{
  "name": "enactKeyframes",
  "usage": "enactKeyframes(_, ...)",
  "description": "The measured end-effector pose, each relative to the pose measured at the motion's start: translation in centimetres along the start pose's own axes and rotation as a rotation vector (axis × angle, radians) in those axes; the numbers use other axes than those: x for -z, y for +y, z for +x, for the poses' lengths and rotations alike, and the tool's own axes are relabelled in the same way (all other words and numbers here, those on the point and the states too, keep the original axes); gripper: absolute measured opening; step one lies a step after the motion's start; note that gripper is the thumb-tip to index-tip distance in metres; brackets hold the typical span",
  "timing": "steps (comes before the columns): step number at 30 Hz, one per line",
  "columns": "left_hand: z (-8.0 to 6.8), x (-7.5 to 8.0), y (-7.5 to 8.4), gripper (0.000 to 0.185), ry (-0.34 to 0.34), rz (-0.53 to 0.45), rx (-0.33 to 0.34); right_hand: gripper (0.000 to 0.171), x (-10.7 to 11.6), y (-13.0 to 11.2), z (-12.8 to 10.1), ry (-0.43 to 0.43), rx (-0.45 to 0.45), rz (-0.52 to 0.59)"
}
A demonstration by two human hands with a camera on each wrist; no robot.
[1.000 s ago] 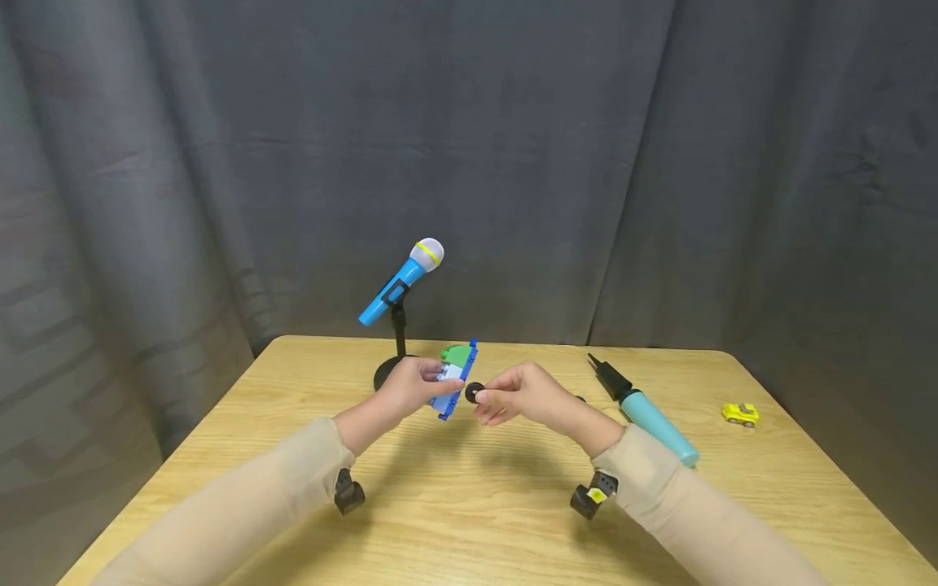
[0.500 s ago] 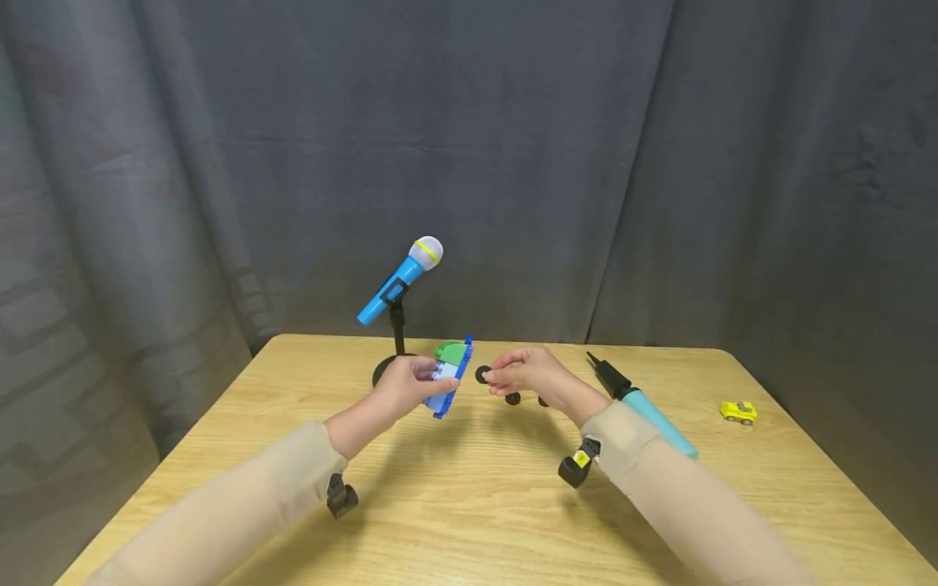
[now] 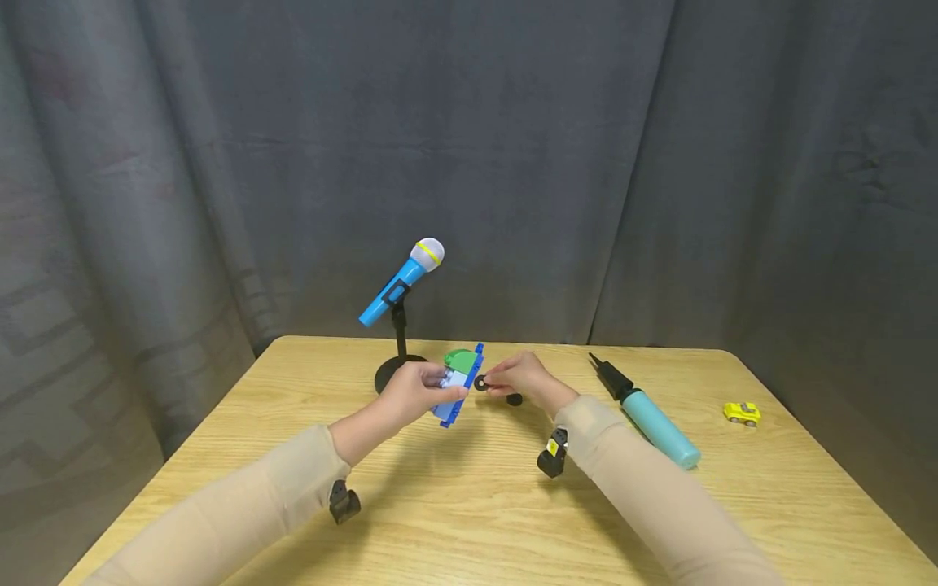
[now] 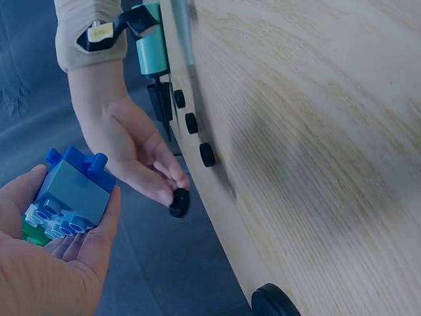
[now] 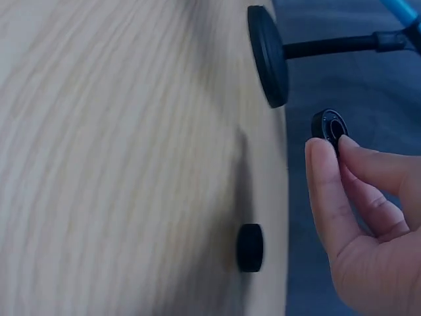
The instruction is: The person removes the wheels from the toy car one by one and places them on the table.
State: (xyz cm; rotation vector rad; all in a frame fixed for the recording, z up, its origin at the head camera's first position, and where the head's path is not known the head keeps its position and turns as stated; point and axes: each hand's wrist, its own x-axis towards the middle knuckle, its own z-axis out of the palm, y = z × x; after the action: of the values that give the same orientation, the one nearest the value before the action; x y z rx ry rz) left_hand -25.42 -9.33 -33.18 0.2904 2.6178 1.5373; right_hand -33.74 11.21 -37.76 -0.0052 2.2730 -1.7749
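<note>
My left hand (image 3: 442,386) grips a toy built of blue, green and white blocks (image 3: 460,381), held tilted above the table; the same block toy (image 4: 69,197) fills the lower left of the left wrist view. My right hand (image 3: 491,382) pinches a small black wheel (image 3: 479,382) between thumb and fingertips, right beside the toy's blue edge. That wheel (image 5: 329,125) shows clearly in the right wrist view and again as the pinched wheel (image 4: 178,201) in the left wrist view.
More loose black wheels (image 4: 191,122) lie on the wooden table (image 3: 469,505), one wheel (image 3: 515,399) just below my right hand. A blue toy microphone (image 3: 401,281) on a black stand rises behind the hands. To the right lie a teal pump (image 3: 648,415) and a yellow toy car (image 3: 742,413).
My right hand carried the wheel a little away from the block toy, then back against its blue edge. My left hand and the toy shifted slightly right.
</note>
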Motion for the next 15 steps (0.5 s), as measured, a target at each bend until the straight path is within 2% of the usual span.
enactKeyframes(7,-0.1,-0.2,-0.1,0.058,0.004,0.009,0.005,0.016,-1.2,0.8,0.9,0.067,-0.049,0.005)
enactKeyframes(15,0.0,-0.4,-0.2,0.060,-0.001,0.013,-0.010,0.019,-2.7,1.4,2.9,0.203,-0.203,-0.198)
